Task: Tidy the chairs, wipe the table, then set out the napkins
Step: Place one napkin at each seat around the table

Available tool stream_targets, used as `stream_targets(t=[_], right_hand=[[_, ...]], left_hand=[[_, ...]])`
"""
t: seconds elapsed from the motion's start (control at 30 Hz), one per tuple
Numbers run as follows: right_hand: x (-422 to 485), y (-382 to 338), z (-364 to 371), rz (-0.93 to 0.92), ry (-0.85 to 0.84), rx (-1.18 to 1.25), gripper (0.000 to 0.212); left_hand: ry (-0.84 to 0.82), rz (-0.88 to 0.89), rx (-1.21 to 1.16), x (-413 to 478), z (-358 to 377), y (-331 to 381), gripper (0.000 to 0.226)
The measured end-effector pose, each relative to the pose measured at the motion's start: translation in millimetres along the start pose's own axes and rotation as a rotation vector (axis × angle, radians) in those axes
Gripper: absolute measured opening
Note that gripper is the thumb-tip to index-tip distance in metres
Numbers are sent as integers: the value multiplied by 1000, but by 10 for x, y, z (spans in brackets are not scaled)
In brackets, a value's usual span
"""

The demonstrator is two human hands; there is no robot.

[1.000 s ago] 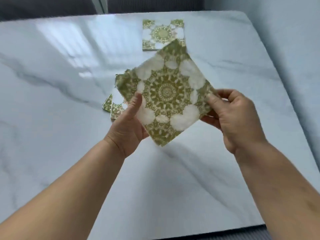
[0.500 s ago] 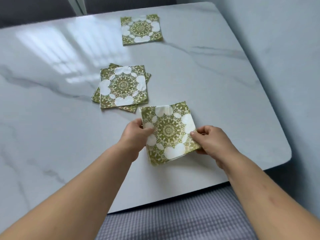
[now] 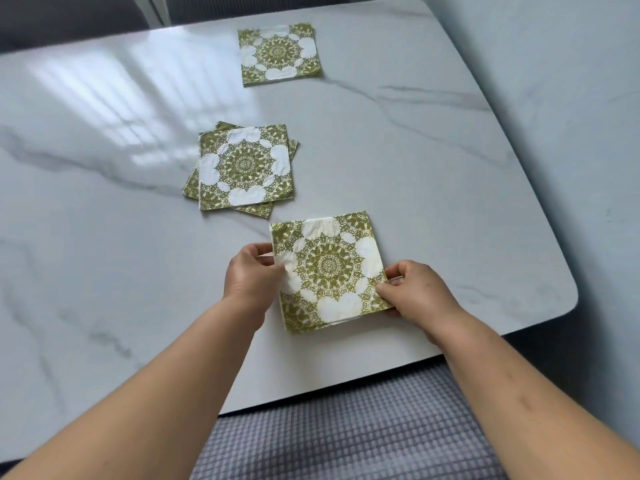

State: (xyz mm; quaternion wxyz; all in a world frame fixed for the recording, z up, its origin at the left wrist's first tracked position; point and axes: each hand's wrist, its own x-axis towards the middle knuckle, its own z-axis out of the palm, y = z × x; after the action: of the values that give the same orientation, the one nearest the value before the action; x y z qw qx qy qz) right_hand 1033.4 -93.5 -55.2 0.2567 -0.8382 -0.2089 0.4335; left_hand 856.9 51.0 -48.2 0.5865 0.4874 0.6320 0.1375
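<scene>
Head view, napkin pinched, left hand, right hand

— Where do we have room on the table?
— The whole left side is bare marble from near edge to far edge. We could pass a hand anywhere there.
— And straight ahead of us?
— The napkin pinched between our left hand and right hand takes up the near middle. Just beyond its far-left corner sits the loose stack, with only a narrow gap between them. The far napkin lies well apart, near the far edge.
— And to our right?
— A bare strip runs past all three to the rounded corner, but the wall closes that side in.
</scene>
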Motion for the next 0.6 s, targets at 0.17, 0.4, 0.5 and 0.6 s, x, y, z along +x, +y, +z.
stream_targets(t=[0.17,0.4,0.5,0.6], right_hand=[[-1,-23,13,-20,-50,-114,13],[-47,-65,-5,-48,16,-306,16],[-52,-79,-1,-48,24,-320,19],[-49,-91,-5,-39,13,-321,20]], left_hand=[[9,-12,41,24,-45,-60,29],[78,-4,138,26,-50,-127,27],[103,8,173,14,-65,-136,29],[123,18,216,-2,-75,-136,29]])
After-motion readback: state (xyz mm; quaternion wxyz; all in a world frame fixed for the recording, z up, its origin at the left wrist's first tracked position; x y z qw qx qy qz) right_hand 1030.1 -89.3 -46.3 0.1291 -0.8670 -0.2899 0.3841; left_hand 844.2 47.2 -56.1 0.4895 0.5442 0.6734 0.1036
